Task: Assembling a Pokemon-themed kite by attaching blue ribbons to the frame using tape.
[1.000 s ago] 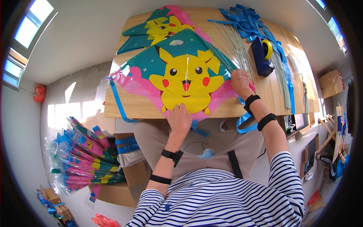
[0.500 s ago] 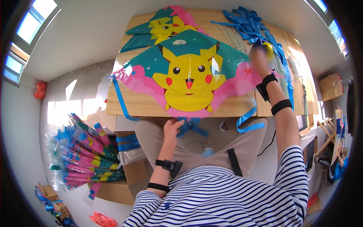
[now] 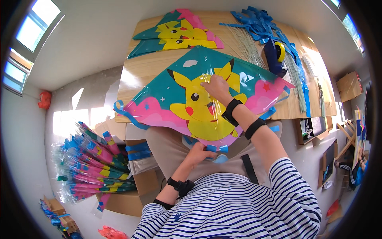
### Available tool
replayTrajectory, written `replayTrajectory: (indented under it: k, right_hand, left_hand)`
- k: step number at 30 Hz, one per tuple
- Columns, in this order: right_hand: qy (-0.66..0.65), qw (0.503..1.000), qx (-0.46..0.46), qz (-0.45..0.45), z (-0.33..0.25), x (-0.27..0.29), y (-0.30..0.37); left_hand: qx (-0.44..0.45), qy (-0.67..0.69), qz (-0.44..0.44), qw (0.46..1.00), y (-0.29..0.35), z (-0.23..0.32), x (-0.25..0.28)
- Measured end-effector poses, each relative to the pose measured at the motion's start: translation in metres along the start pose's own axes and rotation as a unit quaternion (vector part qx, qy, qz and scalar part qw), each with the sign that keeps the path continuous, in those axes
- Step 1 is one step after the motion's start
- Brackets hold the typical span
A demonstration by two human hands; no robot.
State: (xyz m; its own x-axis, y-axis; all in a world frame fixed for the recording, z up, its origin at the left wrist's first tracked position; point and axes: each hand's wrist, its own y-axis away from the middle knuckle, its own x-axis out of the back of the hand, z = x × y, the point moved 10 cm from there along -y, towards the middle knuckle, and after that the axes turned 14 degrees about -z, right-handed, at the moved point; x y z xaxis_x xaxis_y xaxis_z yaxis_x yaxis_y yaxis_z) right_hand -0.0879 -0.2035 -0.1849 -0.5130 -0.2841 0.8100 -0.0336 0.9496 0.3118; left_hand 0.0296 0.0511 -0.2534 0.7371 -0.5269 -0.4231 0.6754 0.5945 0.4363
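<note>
A teal and pink kite (image 3: 153, 104), printed with a yellow cartoon animal, lies over the table's near edge, its lower part hanging above my lap. My left hand (image 3: 196, 154) is closed at the kite's bottom tip, thumb on top beside a blue ribbon tail (image 3: 218, 148); its other fingers are partly hidden. On the upper middle of the print rests my right hand (image 3: 218, 88), fingers curled and pressed together against the sheet. Whatever sits between those fingertips is too small to make out. More blue ribbon (image 3: 129, 115) trails from the kite's left corner.
Two folded kites (image 3: 181, 34) lie at the back left of the wooden table (image 3: 143, 63). Right of the kite stand a dark blue tape dispenser (image 3: 274, 59), thin clear rods (image 3: 248, 47) and piled blue ribbons (image 3: 258, 24). Many packed kites (image 3: 93, 163) fill a carton on the left.
My right hand has come from the tape dispenser to the kite's upper middle. The kite has slid toward me and tilted slightly. My left hand has moved nearer and rightward with its bottom tip.
</note>
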Motion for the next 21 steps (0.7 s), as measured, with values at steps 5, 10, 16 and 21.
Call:
replayTrajectory:
  k: [5,10,16,21]
  right_hand:
    - [0.027,0.999,-0.019,0.010,-0.009,-0.016,-0.019]
    - [0.032,0.997,-0.052,0.054,0.005,-0.021,-0.022]
    - [-0.092,0.983,0.150,0.054,-0.046,0.025,0.036]
    - [-0.185,0.940,0.287,-0.031,-0.111,0.075,0.159]
  left_hand:
    - [0.040,-0.038,-0.101,0.993,0.004,-0.011,-0.031]
    - [0.024,-0.198,-0.118,0.973,0.000,-0.009,-0.032]
    - [0.046,-0.403,-0.069,0.912,0.071,0.076,0.000]
    - [-0.234,-0.224,0.197,0.925,0.170,0.234,0.054]
